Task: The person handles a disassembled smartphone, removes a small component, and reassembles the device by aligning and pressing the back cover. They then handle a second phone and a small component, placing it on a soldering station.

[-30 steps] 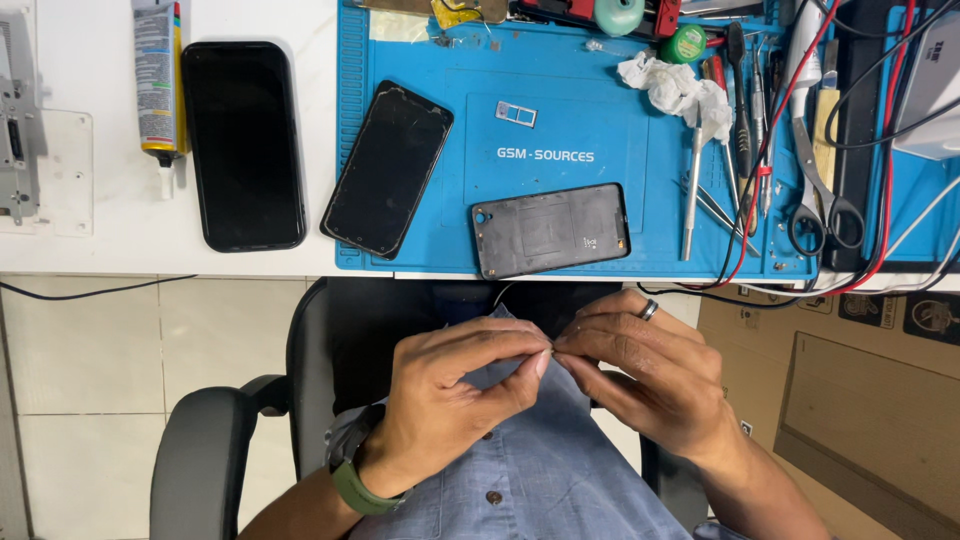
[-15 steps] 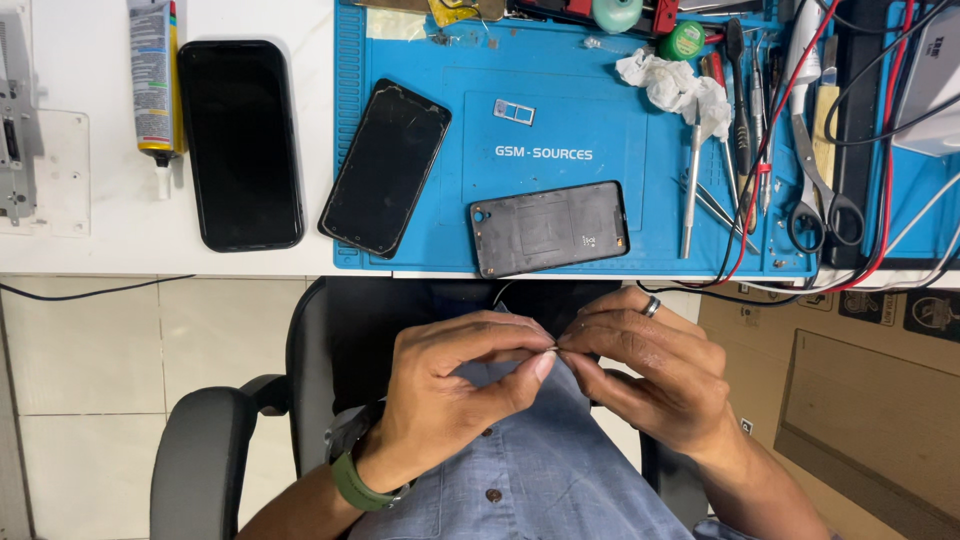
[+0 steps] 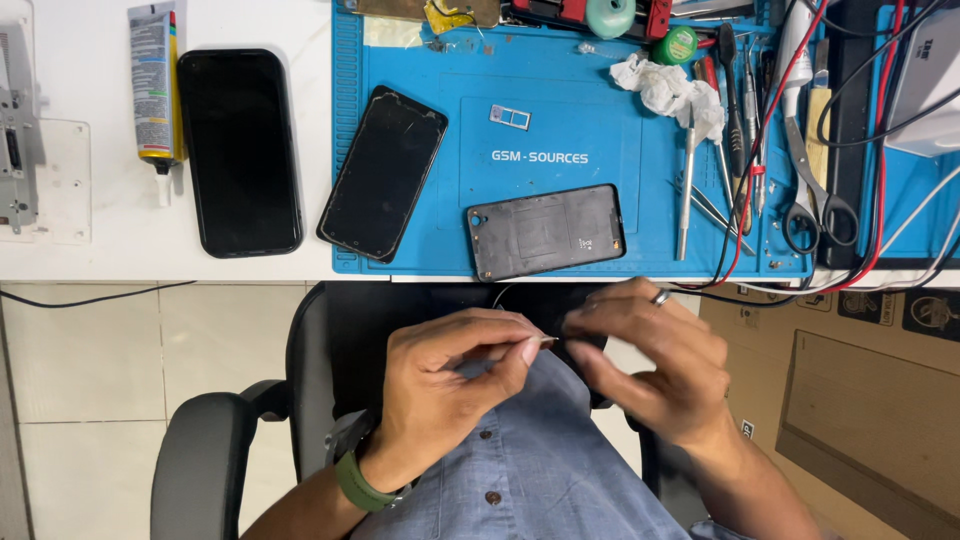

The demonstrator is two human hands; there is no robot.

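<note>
Hands: your left hand and right hand meet over your lap, below the desk edge, fingertips nearly touching.
L hand: thumb and forefinger pinched shut on a tiny pale part, too small to identify; other fingers curled in. Green watch strap on the wrist.
R hand: fingers loosely bent, tips just beside the part; blurred, so you can't tell whether it grips anything. Ring on one finger.
Part location: between the two hands, above your blue shirt, in front of the black chair.
Blue mat: on the white desk, well apart from the hands.
Phone back cover: dark grey, lying flat at the mat's near edge, closest desk item to the hands.
Black phone screen: tilted, at the mat's left side.
SIM tray: small, mid-mat.
Large black phone: off the mat, to its left.
Glue tube: just beside that phone, further left.
Tools: tweezers, scissors and crumpled tissue at the mat's right, w/ red and black cables across them.
</note>
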